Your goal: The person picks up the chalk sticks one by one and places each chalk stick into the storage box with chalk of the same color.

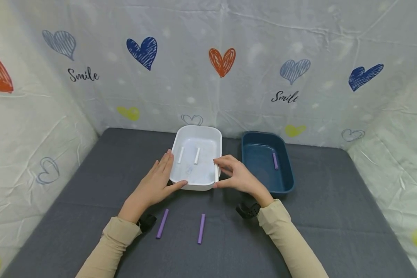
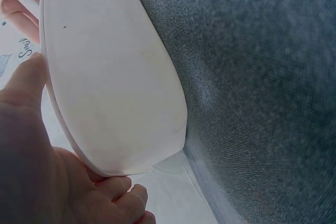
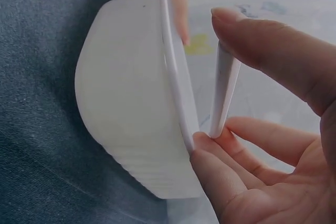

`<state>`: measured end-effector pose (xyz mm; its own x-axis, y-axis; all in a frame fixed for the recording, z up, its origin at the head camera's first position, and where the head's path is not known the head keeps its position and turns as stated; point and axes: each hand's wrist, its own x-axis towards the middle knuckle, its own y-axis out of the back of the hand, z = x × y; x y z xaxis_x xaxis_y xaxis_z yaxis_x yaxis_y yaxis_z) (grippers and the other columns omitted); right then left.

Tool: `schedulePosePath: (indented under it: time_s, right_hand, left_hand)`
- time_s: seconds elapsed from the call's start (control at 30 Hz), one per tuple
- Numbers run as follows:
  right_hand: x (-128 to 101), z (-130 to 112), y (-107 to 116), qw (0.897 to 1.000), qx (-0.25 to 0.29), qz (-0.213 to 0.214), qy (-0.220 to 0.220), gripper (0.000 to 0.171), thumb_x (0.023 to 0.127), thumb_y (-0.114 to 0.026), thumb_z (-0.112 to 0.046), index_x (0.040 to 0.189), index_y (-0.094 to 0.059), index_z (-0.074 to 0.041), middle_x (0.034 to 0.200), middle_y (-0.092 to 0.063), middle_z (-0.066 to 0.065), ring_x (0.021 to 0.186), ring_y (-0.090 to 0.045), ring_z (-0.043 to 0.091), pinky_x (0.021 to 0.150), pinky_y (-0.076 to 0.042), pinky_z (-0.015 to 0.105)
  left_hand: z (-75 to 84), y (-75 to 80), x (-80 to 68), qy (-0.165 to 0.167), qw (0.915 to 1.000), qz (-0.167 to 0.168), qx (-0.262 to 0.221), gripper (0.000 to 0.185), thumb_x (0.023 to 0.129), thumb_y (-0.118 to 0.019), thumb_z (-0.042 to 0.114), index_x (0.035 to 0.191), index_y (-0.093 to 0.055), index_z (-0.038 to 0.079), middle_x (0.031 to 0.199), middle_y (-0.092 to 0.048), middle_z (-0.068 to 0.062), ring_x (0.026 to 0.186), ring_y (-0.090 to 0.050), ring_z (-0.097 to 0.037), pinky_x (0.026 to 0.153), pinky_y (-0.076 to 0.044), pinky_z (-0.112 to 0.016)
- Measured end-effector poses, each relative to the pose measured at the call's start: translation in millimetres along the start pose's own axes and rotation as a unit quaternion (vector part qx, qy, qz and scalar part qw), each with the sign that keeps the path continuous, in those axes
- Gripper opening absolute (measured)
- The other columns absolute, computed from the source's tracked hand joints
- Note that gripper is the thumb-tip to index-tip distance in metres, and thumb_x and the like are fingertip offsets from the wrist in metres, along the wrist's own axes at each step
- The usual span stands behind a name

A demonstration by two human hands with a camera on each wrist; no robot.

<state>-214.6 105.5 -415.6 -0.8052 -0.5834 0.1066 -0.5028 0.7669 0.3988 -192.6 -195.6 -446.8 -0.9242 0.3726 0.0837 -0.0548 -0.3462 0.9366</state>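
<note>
Left hand [image 1: 155, 182] lies against the white tray's [image 1: 210, 135] near-left rim, fingers fairly straight, thumb along the near wall; looks like bracing so the tray doesn't slide. Right hand [image 1: 237, 177] pinches a white stick [image 1: 216, 172] between thumb and fingers, upright, right at the tray's near-right rim, seemingly poised over the inside. Two more white sticks [image 1: 189, 155] lie flat inside the tray. Tray sits mid-surface toward the far edge. Blue tray [image 1: 287, 164] just beside it on the right, one purple stick [image 1: 275, 160] in it. Two purple sticks [image 1: 182, 226] lie loose near the surface's near edge, between the forearms. Sorting by colour, I'd judge.
</note>
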Motion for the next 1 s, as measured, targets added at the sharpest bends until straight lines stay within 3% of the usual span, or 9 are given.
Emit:
schedulePosePath:
  time_s: [0.5,1.0]
  right_hand:
    - [21.9,-5.3,6.8,0.997,-0.074,0.011,-0.037,0.075,0.077,-0.086,-0.008,0.141,-0.049,0.009,0.129,-0.05,0.019,0.126,-0.051,0.03,0.109,-0.041,0.039]
    - [48.3,-15.5,18.0,0.983,-0.166,-0.007,-0.077,0.077,0.077,-0.087,-0.013,0.142,-0.05,0.005,0.135,-0.049,0.021,0.125,-0.052,0.034,0.105,-0.047,0.042]
  left_hand:
    - [2.3,0.5,0.2,-0.005,1.0,0.005,-0.005,0.105,0.095,-0.049,0.066,0.156,-0.004,-0.007,0.164,0.001,-0.021,0.151,-0.006,-0.035,0.121,-0.01,-0.053]
    - [0.3,-0.8,0.7,-0.002,0.9999,-0.004,-0.01,0.106,0.094,-0.047,0.069,0.156,-0.001,-0.004,0.164,0.006,-0.018,0.152,-0.002,-0.031,0.121,-0.008,-0.052]
